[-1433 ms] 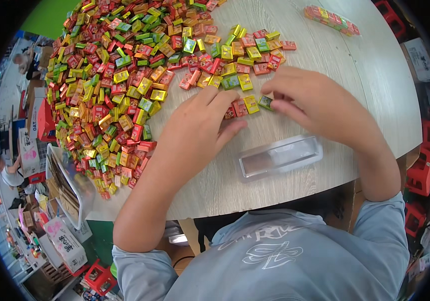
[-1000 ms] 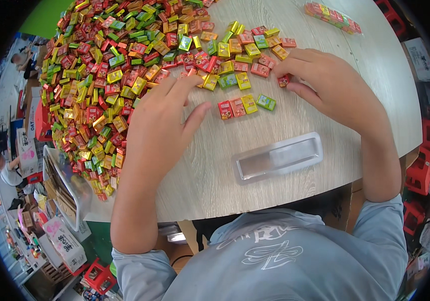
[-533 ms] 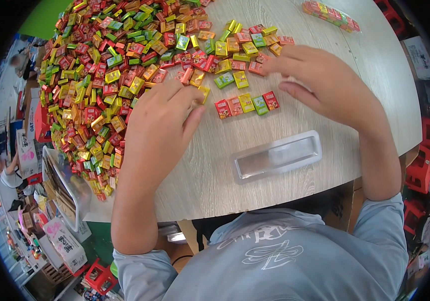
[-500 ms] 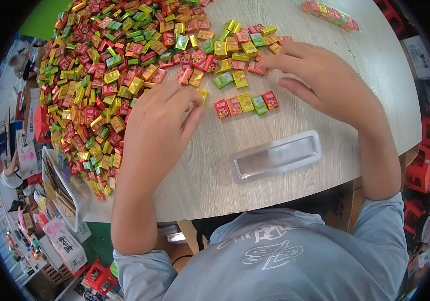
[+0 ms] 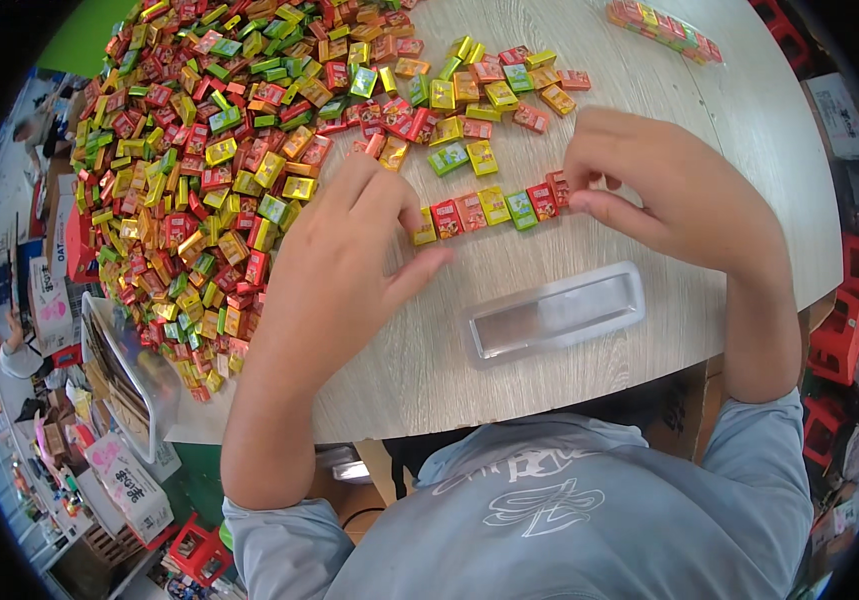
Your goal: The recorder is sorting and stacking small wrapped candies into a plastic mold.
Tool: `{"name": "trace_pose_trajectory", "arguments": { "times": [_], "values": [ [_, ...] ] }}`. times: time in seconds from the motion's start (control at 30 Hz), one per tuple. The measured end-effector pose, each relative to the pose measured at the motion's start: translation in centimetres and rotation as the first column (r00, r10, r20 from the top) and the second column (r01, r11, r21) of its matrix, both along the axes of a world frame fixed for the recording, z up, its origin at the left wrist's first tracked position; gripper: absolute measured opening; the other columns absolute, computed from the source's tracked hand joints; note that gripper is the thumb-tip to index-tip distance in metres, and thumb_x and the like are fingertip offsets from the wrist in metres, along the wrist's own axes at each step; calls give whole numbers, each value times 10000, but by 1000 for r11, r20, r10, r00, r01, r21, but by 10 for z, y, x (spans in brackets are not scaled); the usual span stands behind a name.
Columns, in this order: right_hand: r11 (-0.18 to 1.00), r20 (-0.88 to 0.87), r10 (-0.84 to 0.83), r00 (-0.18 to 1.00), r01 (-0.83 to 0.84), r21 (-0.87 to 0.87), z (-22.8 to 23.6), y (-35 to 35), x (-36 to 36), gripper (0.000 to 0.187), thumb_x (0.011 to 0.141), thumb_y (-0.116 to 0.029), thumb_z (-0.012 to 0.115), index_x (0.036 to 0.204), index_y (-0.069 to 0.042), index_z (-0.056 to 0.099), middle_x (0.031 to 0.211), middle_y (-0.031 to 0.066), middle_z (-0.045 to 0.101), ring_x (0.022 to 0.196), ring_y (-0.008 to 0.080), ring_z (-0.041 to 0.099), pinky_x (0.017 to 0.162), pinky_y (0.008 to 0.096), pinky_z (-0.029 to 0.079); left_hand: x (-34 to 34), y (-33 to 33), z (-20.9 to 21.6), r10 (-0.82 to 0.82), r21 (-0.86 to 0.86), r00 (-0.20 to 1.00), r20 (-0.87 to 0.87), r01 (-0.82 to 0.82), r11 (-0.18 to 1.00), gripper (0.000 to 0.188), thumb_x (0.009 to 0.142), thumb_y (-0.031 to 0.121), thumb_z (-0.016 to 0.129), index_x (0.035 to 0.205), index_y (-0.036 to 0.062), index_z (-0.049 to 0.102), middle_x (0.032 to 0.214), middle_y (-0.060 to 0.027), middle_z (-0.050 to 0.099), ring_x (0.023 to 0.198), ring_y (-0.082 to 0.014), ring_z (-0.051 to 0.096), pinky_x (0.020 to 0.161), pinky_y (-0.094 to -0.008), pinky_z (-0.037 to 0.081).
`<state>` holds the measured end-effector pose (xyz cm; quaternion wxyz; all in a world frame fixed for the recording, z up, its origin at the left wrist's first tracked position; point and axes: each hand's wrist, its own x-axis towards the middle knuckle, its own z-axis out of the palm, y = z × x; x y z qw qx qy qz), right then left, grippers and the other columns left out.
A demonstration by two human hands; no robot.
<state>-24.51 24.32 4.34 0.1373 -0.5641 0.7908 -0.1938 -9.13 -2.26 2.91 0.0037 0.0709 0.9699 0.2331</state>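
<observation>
A short row of small candy boxes in red, orange, yellow and green lies side by side on the table. At its left end is a yellow candy box, beside the bent fingers of my left hand. That hand's thumb stands apart from its fingers, with nothing seen gripped. My right hand pinches a red candy box at the row's right end. Nearer to me lies a clear plastic tray, with no boxes in it.
A big heap of mixed candy boxes covers the table's left side. Several loose boxes lie beyond the row. A filled clear pack sits at the far right. A white bin stands off the table's left edge.
Both hands have come to the row's ends. A yellow box now adjoins its left end and a red one its right end. The left hand's thumb has moved right.
</observation>
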Motion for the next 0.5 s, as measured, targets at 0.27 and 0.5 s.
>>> {"name": "trace_pose_trajectory", "arguments": {
  "times": [0.27, 0.5],
  "values": [
    [991, -48, -58, 997, 51, -126, -21, -15, 20, 549, 845, -184, 833, 1314, -70, 570, 1213, 132, 590, 944, 340, 667, 845, 430, 548, -2, 13, -9, -47, 58, 998, -51, 50, 997, 424, 891, 207, 804, 1245, 57, 626, 1148, -159, 578, 1059, -373, 643, 876, -463, 546],
    [994, -42, -62, 997, 58, -98, -23, -27, 27, 406, 854, -183, 823, 1212, -80, 663, 1141, 132, 587, 922, 344, 674, 817, 453, 543, -4, 18, -17, -37, 1, 986, -162, 37, 999, 375, 895, 237, 819, 1234, 123, 708, 1116, -86, 631, 912, -304, 680, 762, -418, 552]
  ]
}}
